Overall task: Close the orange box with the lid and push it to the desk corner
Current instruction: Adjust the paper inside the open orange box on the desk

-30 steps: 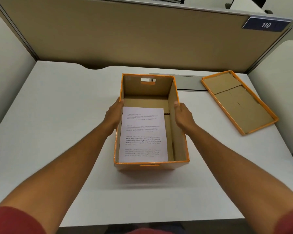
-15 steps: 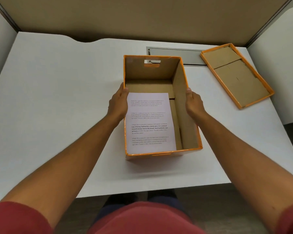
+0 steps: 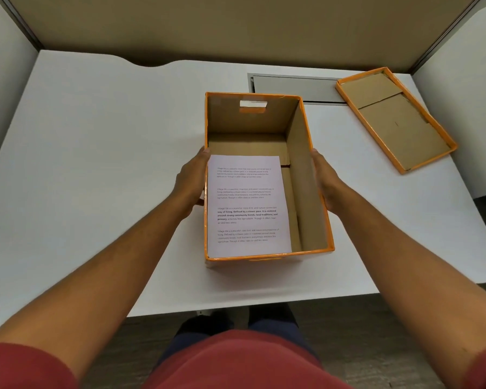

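Observation:
The orange box [image 3: 306, 175] stands open in the middle of the white desk, with a printed sheet of paper [image 3: 247, 206] lying flat inside it. My left hand [image 3: 191, 183] presses flat against the box's left outer wall. My right hand [image 3: 327, 181] presses against the right outer wall, so the box is gripped between both palms. The orange lid [image 3: 396, 119] lies upside down at the far right of the desk, well apart from the box and both hands.
A grey cable hatch [image 3: 292, 85] is set into the white desk [image 3: 96, 164] behind the box. Beige partition panels [image 3: 236, 26] close the desk at the back and sides. The desk's near edge lies just below the box, with dark floor beyond.
The box has slid toward me along with both hands and sits closer to the desk's near edge. The view has tilted down. The lid has not moved.

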`<move>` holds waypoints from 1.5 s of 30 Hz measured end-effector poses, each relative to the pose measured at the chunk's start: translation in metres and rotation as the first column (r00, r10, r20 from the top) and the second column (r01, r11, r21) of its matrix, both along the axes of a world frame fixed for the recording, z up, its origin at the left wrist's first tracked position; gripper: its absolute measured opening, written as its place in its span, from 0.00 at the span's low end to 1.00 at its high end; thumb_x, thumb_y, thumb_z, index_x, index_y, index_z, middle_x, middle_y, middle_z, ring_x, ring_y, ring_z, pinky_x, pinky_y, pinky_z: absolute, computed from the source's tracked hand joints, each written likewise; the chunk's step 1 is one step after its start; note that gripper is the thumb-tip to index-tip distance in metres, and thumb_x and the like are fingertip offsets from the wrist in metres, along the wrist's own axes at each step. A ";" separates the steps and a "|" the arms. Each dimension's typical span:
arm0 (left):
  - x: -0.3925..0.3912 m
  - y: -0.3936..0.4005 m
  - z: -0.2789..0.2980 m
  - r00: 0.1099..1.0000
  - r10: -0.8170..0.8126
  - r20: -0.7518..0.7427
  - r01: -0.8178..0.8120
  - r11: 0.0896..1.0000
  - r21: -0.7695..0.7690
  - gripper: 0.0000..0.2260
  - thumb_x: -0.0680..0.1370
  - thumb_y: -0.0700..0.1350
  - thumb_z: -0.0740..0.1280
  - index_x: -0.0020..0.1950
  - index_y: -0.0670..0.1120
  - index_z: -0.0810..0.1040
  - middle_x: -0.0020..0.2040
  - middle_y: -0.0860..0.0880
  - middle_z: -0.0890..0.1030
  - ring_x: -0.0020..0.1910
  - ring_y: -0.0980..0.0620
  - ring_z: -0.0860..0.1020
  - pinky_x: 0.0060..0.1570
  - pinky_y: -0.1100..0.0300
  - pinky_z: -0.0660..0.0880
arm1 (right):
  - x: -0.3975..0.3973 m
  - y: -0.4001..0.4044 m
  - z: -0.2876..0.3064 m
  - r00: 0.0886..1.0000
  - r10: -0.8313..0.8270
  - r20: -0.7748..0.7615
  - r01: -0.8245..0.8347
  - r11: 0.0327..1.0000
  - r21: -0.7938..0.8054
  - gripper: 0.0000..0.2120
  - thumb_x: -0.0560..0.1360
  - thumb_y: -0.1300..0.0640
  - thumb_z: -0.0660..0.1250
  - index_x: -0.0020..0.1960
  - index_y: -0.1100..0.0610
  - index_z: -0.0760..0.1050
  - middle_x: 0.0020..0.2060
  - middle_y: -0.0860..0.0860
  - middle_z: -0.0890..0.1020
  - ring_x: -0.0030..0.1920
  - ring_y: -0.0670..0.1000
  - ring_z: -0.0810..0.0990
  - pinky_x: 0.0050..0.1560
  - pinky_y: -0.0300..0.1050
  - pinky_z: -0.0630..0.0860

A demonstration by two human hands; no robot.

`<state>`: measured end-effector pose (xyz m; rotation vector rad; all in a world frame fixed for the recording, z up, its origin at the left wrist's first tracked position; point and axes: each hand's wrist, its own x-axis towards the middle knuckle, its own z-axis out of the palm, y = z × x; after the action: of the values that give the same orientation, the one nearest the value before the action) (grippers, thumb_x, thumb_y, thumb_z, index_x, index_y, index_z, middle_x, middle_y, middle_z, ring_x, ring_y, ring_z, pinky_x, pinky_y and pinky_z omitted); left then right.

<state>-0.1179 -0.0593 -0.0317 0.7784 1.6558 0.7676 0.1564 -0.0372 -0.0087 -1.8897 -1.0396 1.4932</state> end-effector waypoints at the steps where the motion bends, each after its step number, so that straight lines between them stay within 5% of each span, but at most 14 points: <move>1: -0.002 -0.004 0.000 1.000 0.012 -0.014 -0.012 1.000 0.013 0.26 0.86 0.64 0.52 0.80 0.56 0.69 0.49 0.58 0.79 0.57 0.51 0.78 0.62 0.42 0.75 | -0.002 -0.004 -0.002 1.000 0.001 0.006 -0.001 1.000 -0.007 0.31 0.83 0.34 0.46 0.82 0.46 0.55 0.82 0.50 0.59 0.81 0.55 0.59 0.75 0.55 0.61; 4: -0.003 -0.018 -0.001 0.999 0.016 -0.046 -0.014 0.999 0.036 0.25 0.86 0.63 0.52 0.80 0.55 0.68 0.43 0.61 0.74 0.42 0.58 0.75 0.49 0.51 0.75 | -0.004 -0.012 -0.006 0.999 -0.026 0.038 0.027 0.999 -0.026 0.32 0.82 0.33 0.47 0.82 0.46 0.55 0.82 0.51 0.58 0.81 0.56 0.59 0.76 0.57 0.60; 11: 0.007 -0.028 -0.009 0.998 -0.028 -0.064 0.033 0.997 0.072 0.25 0.86 0.63 0.52 0.77 0.55 0.73 0.47 0.59 0.82 0.44 0.56 0.81 0.37 0.60 0.74 | 0.005 -0.027 -0.006 0.990 -0.055 0.132 0.061 0.997 -0.042 0.34 0.82 0.32 0.46 0.83 0.46 0.52 0.83 0.52 0.56 0.82 0.58 0.56 0.78 0.59 0.57; 27: 0.008 -0.049 -0.007 0.990 -0.038 -0.139 0.055 0.991 0.121 0.25 0.87 0.62 0.51 0.80 0.54 0.71 0.45 0.66 0.77 0.42 0.62 0.77 0.40 0.66 0.70 | 0.003 -0.046 -0.007 0.979 -0.064 0.193 0.074 0.996 -0.046 0.33 0.82 0.32 0.45 0.83 0.47 0.54 0.82 0.52 0.58 0.81 0.57 0.59 0.77 0.57 0.58; 31: 0.008 -0.051 -0.002 0.978 -0.074 -0.194 0.104 0.983 0.150 0.24 0.87 0.60 0.52 0.81 0.55 0.69 0.54 0.61 0.78 0.41 0.64 0.75 0.47 0.64 0.72 | 0.003 -0.044 -0.007 0.976 -0.055 0.209 0.066 0.997 -0.048 0.33 0.82 0.32 0.44 0.83 0.47 0.53 0.83 0.52 0.57 0.81 0.57 0.58 0.78 0.57 0.58; 34: 0.003 -0.054 0.002 0.888 -0.112 -0.446 0.212 0.960 0.181 0.27 0.85 0.62 0.52 0.81 0.52 0.70 0.63 0.51 0.83 0.52 0.54 0.82 0.57 0.51 0.76 | 0.004 -0.043 -0.008 0.978 -0.055 0.201 0.068 0.996 -0.057 0.34 0.82 0.32 0.45 0.83 0.47 0.54 0.82 0.52 0.59 0.81 0.57 0.60 0.77 0.57 0.59; 38: 0.004 -0.050 0.012 0.607 -0.130 -0.784 0.406 0.899 0.164 0.26 0.87 0.51 0.59 0.84 0.48 0.62 0.82 0.42 0.67 0.74 0.36 0.75 0.68 0.36 0.75 | 0.005 -0.042 -0.007 0.987 -0.045 0.153 0.058 0.995 -0.078 0.35 0.81 0.31 0.46 0.82 0.47 0.58 0.81 0.51 0.63 0.79 0.56 0.64 0.76 0.57 0.62; 41: 0.021 -0.040 0.026 0.515 -0.118 -0.849 0.478 0.861 0.171 0.29 0.84 0.44 0.66 0.84 0.45 0.62 0.82 0.39 0.67 0.79 0.36 0.69 0.77 0.33 0.65 | 0.009 -0.041 -0.005 0.997 -0.048 0.063 0.054 0.994 -0.090 0.31 0.83 0.33 0.47 0.81 0.47 0.61 0.79 0.50 0.65 0.78 0.56 0.66 0.74 0.55 0.64; 45: 0.058 -0.022 0.037 0.479 -0.076 -0.874 0.564 0.790 0.241 0.24 0.85 0.47 0.65 0.81 0.45 0.68 0.80 0.41 0.71 0.78 0.40 0.70 0.80 0.34 0.60 | 0.024 -0.034 -0.006 0.997 -0.058 -0.052 0.049 0.986 -0.161 0.28 0.81 0.33 0.52 0.75 0.46 0.68 0.72 0.52 0.74 0.71 0.60 0.73 0.72 0.63 0.69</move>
<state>-0.0604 -0.0813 0.0052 2.0727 2.0217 0.5475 0.1806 -0.0707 -0.0145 -1.9548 -0.8589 1.6319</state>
